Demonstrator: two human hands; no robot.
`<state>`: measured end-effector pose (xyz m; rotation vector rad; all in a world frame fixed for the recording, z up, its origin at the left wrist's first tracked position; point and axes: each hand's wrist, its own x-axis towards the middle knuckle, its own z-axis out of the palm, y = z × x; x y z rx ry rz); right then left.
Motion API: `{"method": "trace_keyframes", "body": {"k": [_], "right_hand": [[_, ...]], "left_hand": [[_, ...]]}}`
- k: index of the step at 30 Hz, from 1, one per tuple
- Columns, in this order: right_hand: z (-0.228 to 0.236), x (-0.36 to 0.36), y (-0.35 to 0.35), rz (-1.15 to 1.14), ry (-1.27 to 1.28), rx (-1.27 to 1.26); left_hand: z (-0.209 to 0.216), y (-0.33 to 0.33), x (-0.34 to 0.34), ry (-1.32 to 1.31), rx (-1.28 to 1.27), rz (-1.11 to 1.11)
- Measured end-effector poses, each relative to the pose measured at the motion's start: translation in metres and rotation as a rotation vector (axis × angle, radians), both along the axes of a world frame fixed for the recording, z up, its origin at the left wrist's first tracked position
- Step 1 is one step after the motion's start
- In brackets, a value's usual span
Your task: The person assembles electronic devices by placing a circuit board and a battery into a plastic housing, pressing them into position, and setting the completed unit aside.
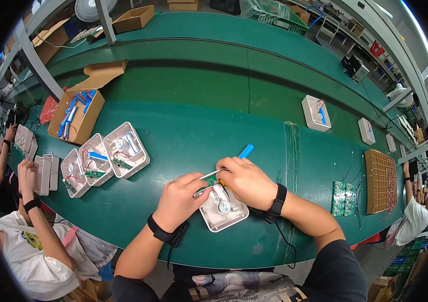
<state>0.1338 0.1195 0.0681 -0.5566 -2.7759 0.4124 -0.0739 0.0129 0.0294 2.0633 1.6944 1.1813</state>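
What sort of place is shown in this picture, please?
It looks like an electronics assembly workshop: white housings with circuit boards inside, a cardboard box of blue cylinders, and other people along a green table.

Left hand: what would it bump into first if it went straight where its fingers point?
Probably the green circuit board, then the right hand just beyond; how high each sits is unclear.

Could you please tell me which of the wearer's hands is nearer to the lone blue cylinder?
Right: the right hand is at the near end of the blue cylinder; the left hand is farther off, leftward.
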Motion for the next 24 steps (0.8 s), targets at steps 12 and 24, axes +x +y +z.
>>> {"method": "trace_keyframes", "body": {"k": [12, 24], "right_hand": [[-0.012, -0.001, 0.005, 0.01, 0.1, -0.068], [-0.013, 0.0, 0.006, 0.031, 0.114, -0.08]], "left_hand": [[-0.003, -0.002, 0.001, 0.11, 0.052, -0.008], [0.001, -0.001, 0.002, 0.069, 0.021, -0.028]]}}
